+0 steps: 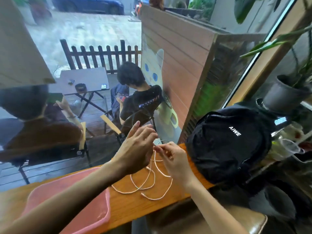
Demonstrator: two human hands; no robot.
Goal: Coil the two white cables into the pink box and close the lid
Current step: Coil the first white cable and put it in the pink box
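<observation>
Two thin white cables (148, 181) lie in loose loops on the wooden counter (135, 205), between my hands and the front edge. One strand rises from the loops to my hands. My right hand (172, 159) pinches this strand, which arcs in a small loop above the fingers. My left hand (136, 149) is raised beside it, fingers partly curled around the same strand, thumb and fingers touching the right hand's fingertips. The pink box (94, 217) sits at the left of the counter, partly hidden by my left forearm; I see no lid.
A black backpack (228, 146) stands on the counter just right of my hands. Beyond the counter is a glass window, with two people seated outside. A potted plant (285, 93) and clear plastic cups (287, 147) sit at the far right.
</observation>
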